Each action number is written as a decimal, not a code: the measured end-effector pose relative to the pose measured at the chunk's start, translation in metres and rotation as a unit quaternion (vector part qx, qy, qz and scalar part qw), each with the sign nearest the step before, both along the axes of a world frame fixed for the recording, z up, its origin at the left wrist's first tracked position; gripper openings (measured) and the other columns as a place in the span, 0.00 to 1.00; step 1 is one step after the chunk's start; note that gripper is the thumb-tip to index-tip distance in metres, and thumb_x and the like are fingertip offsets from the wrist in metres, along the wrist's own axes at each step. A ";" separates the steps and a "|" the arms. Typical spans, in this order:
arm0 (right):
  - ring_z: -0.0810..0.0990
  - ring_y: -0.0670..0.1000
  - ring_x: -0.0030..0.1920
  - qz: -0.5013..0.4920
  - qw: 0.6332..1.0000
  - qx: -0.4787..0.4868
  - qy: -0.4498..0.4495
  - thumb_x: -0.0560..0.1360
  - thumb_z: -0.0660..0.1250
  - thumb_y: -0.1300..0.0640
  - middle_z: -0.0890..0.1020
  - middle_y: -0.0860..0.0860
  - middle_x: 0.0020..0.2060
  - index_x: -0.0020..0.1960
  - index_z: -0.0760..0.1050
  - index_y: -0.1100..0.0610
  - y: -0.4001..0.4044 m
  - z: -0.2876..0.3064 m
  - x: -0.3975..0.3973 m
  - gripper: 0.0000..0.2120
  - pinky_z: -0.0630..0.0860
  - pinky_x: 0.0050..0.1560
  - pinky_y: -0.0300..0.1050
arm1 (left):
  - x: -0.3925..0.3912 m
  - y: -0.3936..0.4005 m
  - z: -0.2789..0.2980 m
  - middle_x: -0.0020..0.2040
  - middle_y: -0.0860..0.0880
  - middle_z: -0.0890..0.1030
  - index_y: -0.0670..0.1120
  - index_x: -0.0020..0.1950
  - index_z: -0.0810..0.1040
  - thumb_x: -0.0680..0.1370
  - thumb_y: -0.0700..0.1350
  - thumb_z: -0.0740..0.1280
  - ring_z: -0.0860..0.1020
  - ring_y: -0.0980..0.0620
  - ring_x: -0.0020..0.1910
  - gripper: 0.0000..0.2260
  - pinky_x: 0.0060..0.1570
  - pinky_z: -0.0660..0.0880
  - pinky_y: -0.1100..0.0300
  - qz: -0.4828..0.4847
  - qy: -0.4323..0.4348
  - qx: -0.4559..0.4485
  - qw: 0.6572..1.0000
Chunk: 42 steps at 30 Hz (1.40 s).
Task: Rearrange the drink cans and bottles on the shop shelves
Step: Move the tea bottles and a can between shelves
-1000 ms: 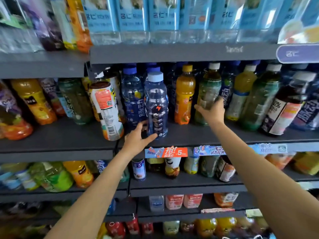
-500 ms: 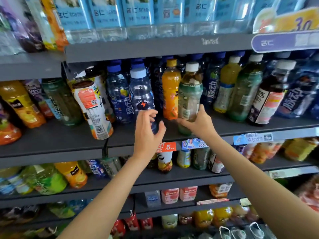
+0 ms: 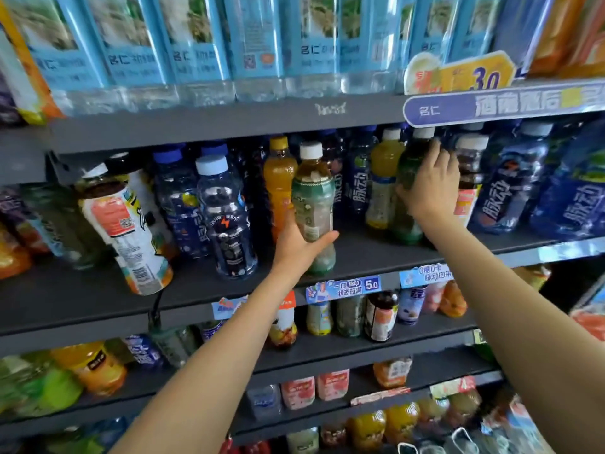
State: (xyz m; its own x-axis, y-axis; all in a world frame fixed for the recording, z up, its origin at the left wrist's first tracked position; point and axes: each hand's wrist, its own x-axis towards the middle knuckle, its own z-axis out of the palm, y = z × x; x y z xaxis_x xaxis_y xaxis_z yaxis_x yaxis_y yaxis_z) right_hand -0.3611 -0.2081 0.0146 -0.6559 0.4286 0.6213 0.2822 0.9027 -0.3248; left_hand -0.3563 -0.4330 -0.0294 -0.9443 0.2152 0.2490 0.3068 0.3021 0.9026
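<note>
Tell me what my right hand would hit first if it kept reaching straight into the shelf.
The right hand already grips the dark green bottle. Pushing further back, it would likely drive that bottle into the blue bottles behind, though depth there is unclear.

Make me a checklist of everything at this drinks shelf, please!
surface: dark grey shelf, middle tier.
job's things: green tea bottle upright near the shelf's front edge; dark green bottle standing further back in the row.
clutter: clear blue-capped bottle; white-labelled bottle leaning.
grippers: left hand grips the green tea bottle; right hand holds the dark green bottle.
cables: nothing seen.
surroundings: price tags; water bottles above.
</note>
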 end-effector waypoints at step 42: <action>0.61 0.41 0.64 0.631 0.748 -0.187 0.083 0.65 0.77 0.61 0.66 0.49 0.62 0.72 0.58 0.56 -0.800 -0.007 0.075 0.42 0.53 0.62 0.21 | 0.189 -0.767 0.006 0.57 0.62 0.73 0.54 0.66 0.64 0.65 0.47 0.76 0.72 0.54 0.61 0.34 0.61 0.71 0.56 0.328 0.061 0.034 0.942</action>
